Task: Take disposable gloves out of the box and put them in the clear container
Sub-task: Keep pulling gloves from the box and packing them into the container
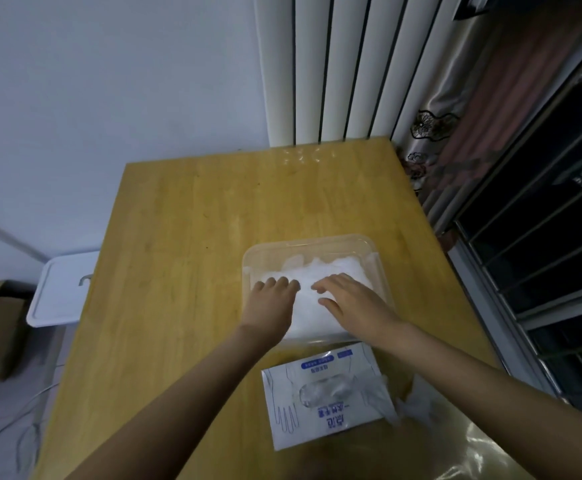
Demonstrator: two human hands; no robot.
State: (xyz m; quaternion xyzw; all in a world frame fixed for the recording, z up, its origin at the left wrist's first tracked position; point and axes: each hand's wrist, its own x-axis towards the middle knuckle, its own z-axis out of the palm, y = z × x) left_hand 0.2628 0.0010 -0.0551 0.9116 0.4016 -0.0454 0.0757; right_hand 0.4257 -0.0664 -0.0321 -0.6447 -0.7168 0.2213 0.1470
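Now pressing white crumpled heap of thin disposable gloves (pixel 334 268) down into clear rectangular plastic container (pixel 374 258), prob. to flatten it + make room. Using R hand (pixel 348 303) flat, fingers spread, gripping nothing. Resting L hand (pixel 272 301) palm-down beside it, fingertips dipped into heap; can't tell if pinching any film. Keeping white-and-blue cardboard glove box (pixel 317 420) flat just on near side of container, w/ few loose clear gloves (pixel 411 407) spilling at its R edge, so likely more to move. Working on light wooden table (pixel 196 220), white plastic tray (pixel 61 292) off its L edge.
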